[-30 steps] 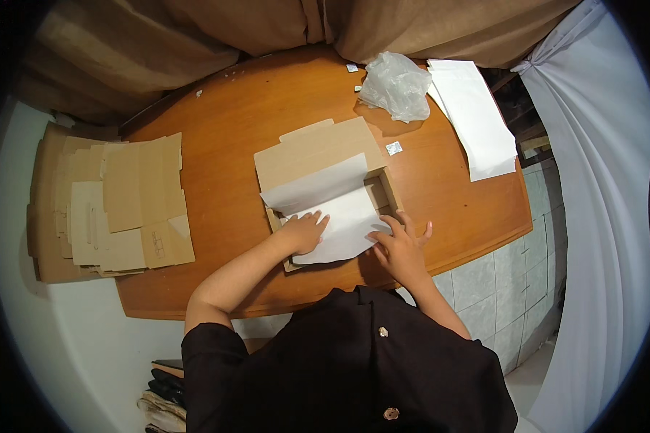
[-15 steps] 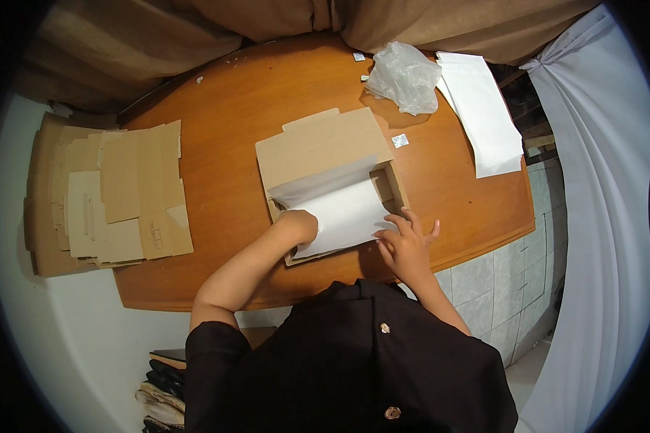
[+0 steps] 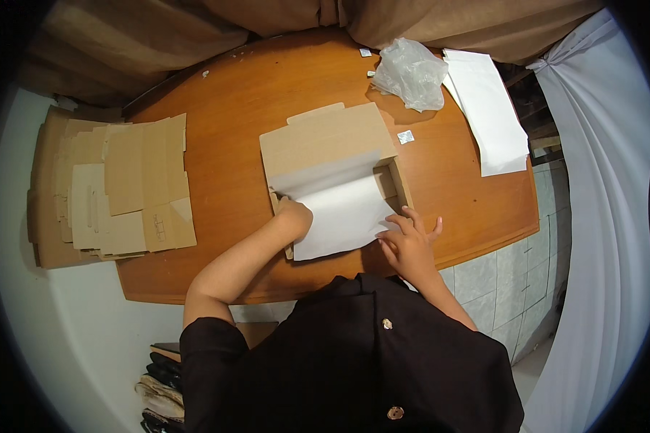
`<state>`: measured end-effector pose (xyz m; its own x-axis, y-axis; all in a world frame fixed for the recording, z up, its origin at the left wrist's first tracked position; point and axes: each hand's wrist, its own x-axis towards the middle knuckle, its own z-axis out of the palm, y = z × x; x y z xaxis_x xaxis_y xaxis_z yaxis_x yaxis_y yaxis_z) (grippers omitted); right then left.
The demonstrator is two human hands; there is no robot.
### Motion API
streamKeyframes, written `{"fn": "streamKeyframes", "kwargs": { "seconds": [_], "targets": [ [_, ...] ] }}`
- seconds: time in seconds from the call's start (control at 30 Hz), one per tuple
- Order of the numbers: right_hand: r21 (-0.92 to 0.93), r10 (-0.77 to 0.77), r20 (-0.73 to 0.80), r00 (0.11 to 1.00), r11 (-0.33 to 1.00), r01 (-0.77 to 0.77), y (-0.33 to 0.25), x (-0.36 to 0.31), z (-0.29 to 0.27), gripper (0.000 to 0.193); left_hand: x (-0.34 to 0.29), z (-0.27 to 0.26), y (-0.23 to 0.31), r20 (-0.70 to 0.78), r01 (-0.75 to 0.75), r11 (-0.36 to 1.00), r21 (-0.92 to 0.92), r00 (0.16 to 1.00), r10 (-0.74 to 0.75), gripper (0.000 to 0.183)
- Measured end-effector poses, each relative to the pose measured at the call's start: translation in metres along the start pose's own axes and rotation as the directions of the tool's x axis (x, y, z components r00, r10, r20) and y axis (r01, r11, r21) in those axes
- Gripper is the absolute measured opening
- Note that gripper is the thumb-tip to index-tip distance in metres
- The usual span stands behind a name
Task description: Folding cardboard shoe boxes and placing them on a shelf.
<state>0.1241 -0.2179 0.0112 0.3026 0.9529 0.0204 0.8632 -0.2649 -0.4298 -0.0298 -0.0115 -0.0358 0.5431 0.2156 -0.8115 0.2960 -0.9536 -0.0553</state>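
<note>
An open cardboard box [image 3: 334,138] stands on the table in front of me, its lid folded back on the far side. White paper [image 3: 338,225] lies in it, rising against the lid at the back and lapping over the near wall. At the box's left side, my left hand [image 3: 294,219] is curled at the paper's edge; its fingertips are hidden, and so is anything in them. My right hand [image 3: 412,245] pinches the paper's near right corner between thumb and fingers, the little finger standing out.
Flattened cardboard [image 3: 144,166] is stacked at the table's left end. A crumpled clear plastic bag [image 3: 412,74] and a pile of white sheets [image 3: 490,115] lie at the far right. A small silvery square [image 3: 406,136] rests beside the box. Brown curtain [image 3: 282,16] hangs along the far edge.
My left hand has shifted a little left and away from me along the box's side. The paper's near edge now covers the near wall, which showed before. My right hand stays at the corner.
</note>
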Motion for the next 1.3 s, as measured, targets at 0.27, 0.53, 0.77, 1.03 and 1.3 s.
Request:
{"fn": "streamKeyframes", "kwargs": {
  "seconds": [0.27,0.53,0.77,1.03,1.3],
  "targets": [
    [0.015,0.012,0.012,1.000,1.000,-0.012,0.001,0.002,-0.003,0.007,-0.003,0.011,0.006,-0.102,0.020,0.991,0.132,0.995,-0.007,0.024],
    [0.039,0.014,-0.028,1.000,0.999,-0.013,0.007,0.007,0.001,0.009,-0.006,-0.018,0.007,-0.473,-0.370,0.805,-0.463,0.872,0.129,0.027],
    [0.036,-0.027,-0.002,1.000,0.999,0.027,0.010,0.022,0.004,0.009,0.020,0.000,-0.001,-0.295,-0.409,0.462,-0.787,0.907,0.299,0.048],
    [-0.018,-0.157,0.206,0.966,0.986,0.165,0.014,0.041,-0.010,0.019,-0.036,0.003,0.002,-0.165,-0.328,0.604,-0.726,0.937,0.309,0.043],
    [0.018,-0.158,0.079,0.984,0.987,0.157,0.014,0.050,0.003,0.023,-0.031,0.008,-0.003,-0.440,-0.362,0.631,-0.686,0.897,0.036,0.029]
  ]
}}
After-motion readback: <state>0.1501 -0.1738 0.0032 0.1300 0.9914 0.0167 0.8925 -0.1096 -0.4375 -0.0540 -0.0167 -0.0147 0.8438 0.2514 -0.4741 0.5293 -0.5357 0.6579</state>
